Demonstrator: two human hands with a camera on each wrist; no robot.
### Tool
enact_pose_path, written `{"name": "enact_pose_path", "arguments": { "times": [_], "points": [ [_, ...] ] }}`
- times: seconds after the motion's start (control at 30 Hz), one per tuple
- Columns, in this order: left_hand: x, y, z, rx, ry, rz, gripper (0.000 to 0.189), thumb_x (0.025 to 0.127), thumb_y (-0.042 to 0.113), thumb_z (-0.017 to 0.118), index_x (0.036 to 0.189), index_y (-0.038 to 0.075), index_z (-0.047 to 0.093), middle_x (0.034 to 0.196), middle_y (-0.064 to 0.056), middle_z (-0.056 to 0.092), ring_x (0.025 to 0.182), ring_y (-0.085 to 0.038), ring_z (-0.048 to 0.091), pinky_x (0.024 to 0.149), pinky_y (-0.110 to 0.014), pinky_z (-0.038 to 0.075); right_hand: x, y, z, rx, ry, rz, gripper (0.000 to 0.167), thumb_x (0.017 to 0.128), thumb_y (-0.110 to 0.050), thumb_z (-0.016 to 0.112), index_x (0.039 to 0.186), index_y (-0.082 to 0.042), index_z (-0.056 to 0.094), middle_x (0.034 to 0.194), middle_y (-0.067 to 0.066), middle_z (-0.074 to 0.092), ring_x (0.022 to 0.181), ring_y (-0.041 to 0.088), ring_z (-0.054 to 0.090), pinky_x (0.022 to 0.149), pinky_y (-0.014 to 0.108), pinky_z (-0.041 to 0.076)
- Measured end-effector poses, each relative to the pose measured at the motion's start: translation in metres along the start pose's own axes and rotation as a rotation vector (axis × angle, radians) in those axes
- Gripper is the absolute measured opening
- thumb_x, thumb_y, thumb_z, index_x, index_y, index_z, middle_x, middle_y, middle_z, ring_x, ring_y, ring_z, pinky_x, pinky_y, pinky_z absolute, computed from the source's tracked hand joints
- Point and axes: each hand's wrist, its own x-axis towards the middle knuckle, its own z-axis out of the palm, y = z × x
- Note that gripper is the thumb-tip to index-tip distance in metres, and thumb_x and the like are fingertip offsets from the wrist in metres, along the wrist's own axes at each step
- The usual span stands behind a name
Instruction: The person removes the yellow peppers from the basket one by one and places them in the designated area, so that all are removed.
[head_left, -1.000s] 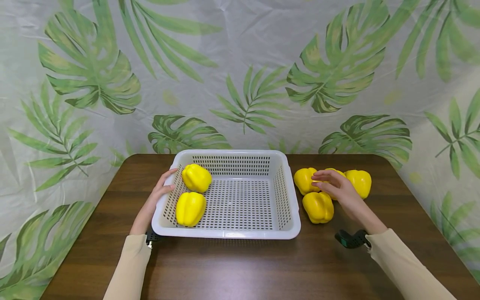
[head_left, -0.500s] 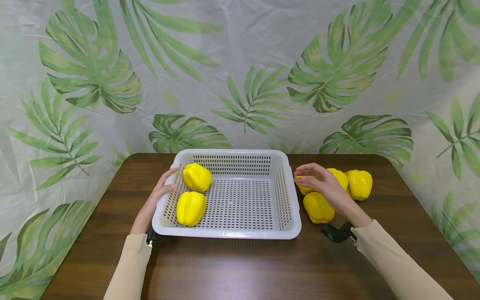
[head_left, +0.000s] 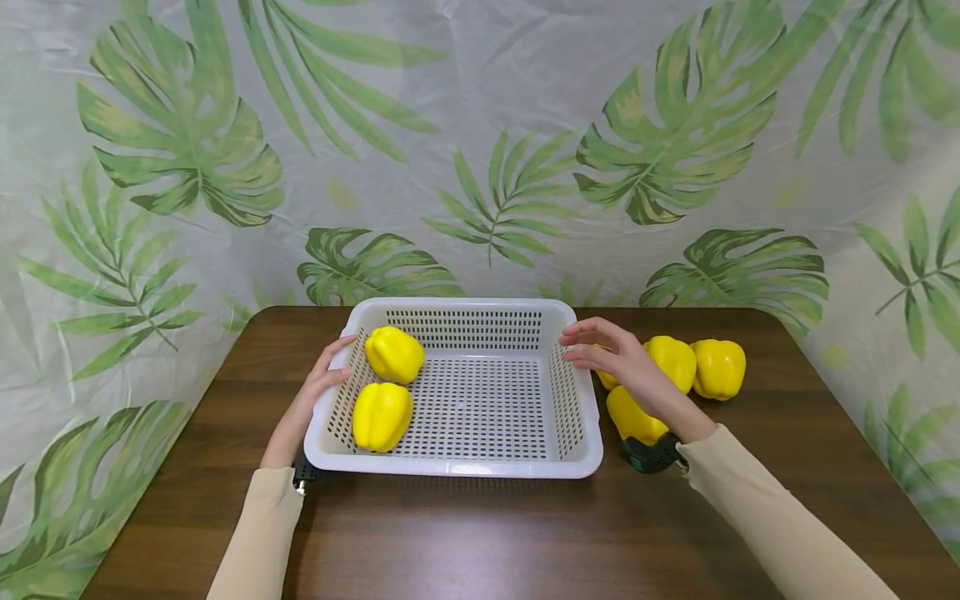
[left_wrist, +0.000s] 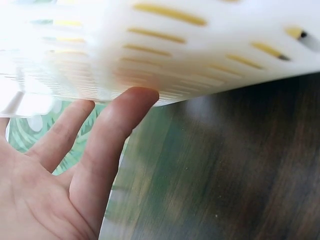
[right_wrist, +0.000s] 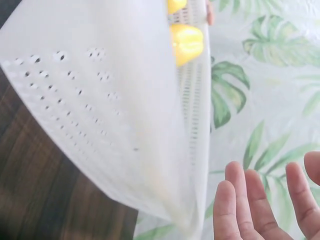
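Observation:
A white slotted plastic basket [head_left: 480, 468] sits on the table, with two yellow bell peppers [head_left: 393, 355] along its left side. My left hand [head_left: 311, 396] touches the basket's left side. In the left wrist view its fairly straight fingers [left_wrist: 117, 120] meet the outer wall. My right hand [head_left: 626, 362] hovers over the basket's right rim with fingers stretched out. Nothing is held in it, and the right wrist view shows the fingers [right_wrist: 257, 200] apart from the basket. Right of the basket lie several more yellow bell peppers [head_left: 671, 364], two partly hidden by my right hand and wrist strap.
The brown wooden table [head_left: 465, 533] extends in front of the basket and to both sides. A leaf-patterned cloth [head_left: 495, 125] hangs right behind the table's back edge. Black straps with small devices [head_left: 651, 454] are on both wrists.
My right hand has moved left from above the loose peppers to the basket's right rim. My left hand, the basket and the peppers stay in place.

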Motion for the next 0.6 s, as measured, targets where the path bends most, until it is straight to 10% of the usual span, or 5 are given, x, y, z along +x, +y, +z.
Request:
{"name": "enact_pose_path", "arguments": {
  "times": [0.6],
  "points": [
    [-0.001,0.000,0.000,-0.006,0.004,-0.006,0.052,0.096,0.003,0.032,0.136,0.033,0.043,0.150,-0.030,0.011,0.113,-0.016,0.049,0.085,-0.028,0.049,0.030,-0.012,0.040,-0.012,-0.099,-0.003,0.036,0.097,-0.013,0.055,0.127,0.006,0.049,0.123,0.026,0.053,0.104,0.033,0.060,0.092,0.045,0.047]
  ]
}}
